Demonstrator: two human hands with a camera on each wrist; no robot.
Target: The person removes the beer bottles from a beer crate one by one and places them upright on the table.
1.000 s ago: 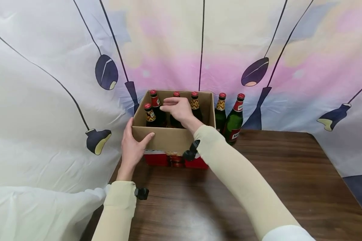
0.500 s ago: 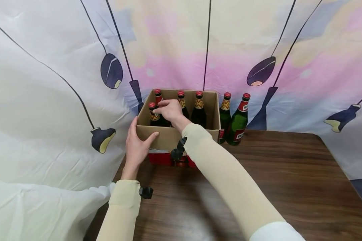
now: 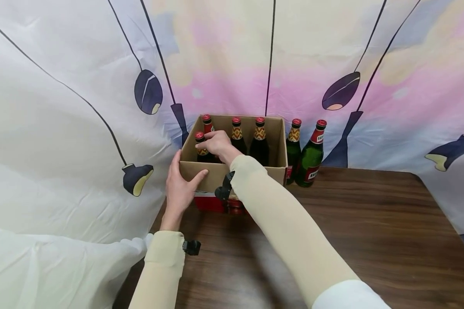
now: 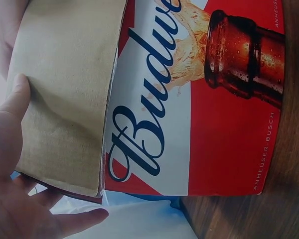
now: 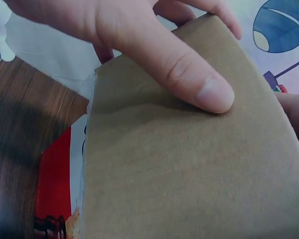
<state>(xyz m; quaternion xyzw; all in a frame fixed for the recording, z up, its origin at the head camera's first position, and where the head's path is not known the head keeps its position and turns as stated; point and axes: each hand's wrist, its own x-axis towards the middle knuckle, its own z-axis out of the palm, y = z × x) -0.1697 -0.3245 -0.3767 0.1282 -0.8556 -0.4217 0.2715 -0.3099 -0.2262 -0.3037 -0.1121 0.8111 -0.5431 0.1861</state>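
Note:
A cardboard box (image 3: 205, 178), red and white outside with printed lettering, holds several dark bottles with red caps. My left hand (image 3: 179, 189) grips its near left corner; in the left wrist view the thumb (image 4: 20, 94) presses the brown front flap, other fingers round the side. Reaching over the front edge, my right hand (image 3: 218, 143) holds the neck of the front-left beer bottle (image 3: 203, 154); the fingers partly cover it. Behind it stands another bottle (image 3: 207, 124), with two more, a bottle (image 3: 237, 137) and a bottle (image 3: 259, 146), to the right. Their lower parts are hidden.
Two green beer bottles, one bottle (image 3: 293, 150) against the box's right side and another bottle (image 3: 311, 156) beside it, stand on the dark wooden table (image 3: 363, 214). A patterned cloth (image 3: 232, 56) hangs behind, and white cloth (image 3: 62, 266) lies at the left.
My right hand has moved left and down inside the box, from above the middle bottles to the front-left bottle's neck. My left hand stays on the corner. The view has shifted slightly.

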